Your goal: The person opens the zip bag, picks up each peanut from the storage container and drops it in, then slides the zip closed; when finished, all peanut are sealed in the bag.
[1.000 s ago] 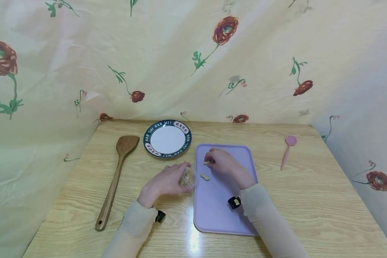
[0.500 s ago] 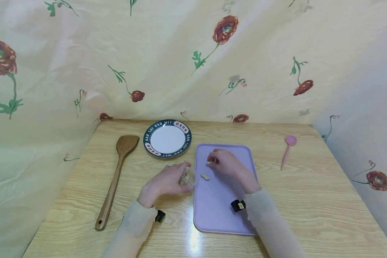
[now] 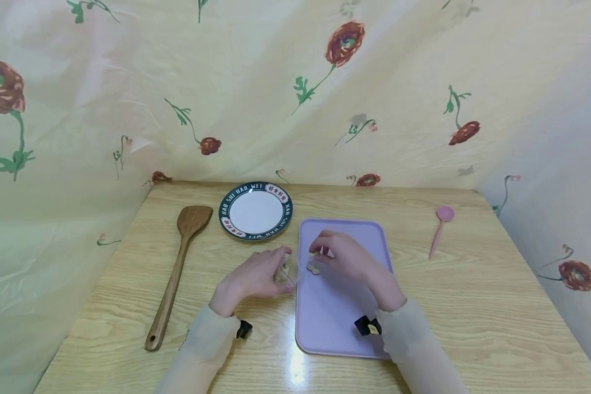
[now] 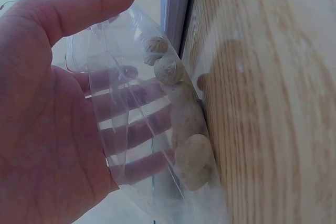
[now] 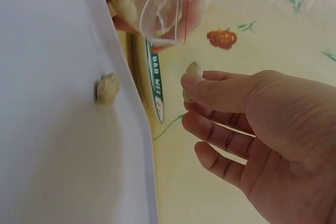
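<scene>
My left hand (image 3: 257,274) holds a clear zip bag (image 5: 163,6) upright on the table, just left of the purple tray (image 3: 332,323). Several peanuts (image 4: 185,114) lie in the bottom of the bag, seen through the plastic in the left wrist view. Over the tray's left part, my right hand (image 3: 342,254) pinches one peanut (image 5: 193,71) between thumb and fingers, raised above the surface and apart from the bag. A second peanut (image 5: 108,89) rests on the tray below that hand, near the left rim.
A round plate (image 3: 256,212) with a dark lettered rim sits behind the bag. To the left lies a long wooden spatula (image 3: 177,273). A small pink spoon (image 3: 440,227) is on the right side of the wooden table (image 3: 492,306). A flowered cloth (image 3: 256,93) hangs behind.
My right hand lifts the pinched peanut off the tray and shifts slightly toward me, nearer the other peanut. The left hand and bag stay in place.
</scene>
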Motion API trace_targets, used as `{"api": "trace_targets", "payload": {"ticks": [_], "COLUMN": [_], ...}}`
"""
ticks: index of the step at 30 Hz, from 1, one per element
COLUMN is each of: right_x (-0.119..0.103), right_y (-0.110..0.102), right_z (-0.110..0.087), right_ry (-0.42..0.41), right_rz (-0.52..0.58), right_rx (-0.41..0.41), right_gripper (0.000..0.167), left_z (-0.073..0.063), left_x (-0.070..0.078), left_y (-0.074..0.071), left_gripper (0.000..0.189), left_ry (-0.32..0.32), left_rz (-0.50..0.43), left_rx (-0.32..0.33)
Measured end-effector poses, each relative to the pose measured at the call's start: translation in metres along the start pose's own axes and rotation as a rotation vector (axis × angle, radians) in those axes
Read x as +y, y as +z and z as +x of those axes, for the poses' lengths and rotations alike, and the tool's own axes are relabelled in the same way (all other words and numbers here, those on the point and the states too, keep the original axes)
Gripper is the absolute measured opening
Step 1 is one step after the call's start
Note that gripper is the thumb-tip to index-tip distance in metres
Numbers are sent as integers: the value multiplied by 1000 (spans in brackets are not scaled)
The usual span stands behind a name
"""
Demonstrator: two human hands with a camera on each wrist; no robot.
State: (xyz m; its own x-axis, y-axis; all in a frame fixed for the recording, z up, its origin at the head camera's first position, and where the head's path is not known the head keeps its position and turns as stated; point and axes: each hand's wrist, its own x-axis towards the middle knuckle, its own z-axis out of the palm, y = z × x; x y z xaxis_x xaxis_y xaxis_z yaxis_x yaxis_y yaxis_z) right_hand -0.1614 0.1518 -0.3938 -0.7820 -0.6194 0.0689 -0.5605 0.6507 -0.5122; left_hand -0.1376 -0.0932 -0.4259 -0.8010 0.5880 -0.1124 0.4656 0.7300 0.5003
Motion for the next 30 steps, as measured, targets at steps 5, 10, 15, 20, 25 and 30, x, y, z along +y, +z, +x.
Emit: {"api": "trace_targets", "payload": {"ticks": [5,10,15,20,25,30], "right_x": [-9,-15,-20,-22,-23,-22], "right_y": [2,7,12,17,21,23], "right_z": [-3,-2,-2,-2,-3,-3], "right_ry": [-62,-104,-113,-139,-161,-159], "right_rz": [-24,-34,-50,-79,-103,-116], "right_rx": [-5,-24,-45,-50,-52,-52], "right_gripper": [16,17,19,18,17,19], "left_z": [0,0,0,0,-1,0], "left_x": [0,-1,-1,0,0,0], "left_y": [0,1,0,0,0,0], "left_gripper": [74,75,76,76,75,75], "left_ry": [5,10,19,22,16,12], "left_rz": [1,9,4,0,-6,-4], "left_rx": [5,9,12,9,3,0]}}
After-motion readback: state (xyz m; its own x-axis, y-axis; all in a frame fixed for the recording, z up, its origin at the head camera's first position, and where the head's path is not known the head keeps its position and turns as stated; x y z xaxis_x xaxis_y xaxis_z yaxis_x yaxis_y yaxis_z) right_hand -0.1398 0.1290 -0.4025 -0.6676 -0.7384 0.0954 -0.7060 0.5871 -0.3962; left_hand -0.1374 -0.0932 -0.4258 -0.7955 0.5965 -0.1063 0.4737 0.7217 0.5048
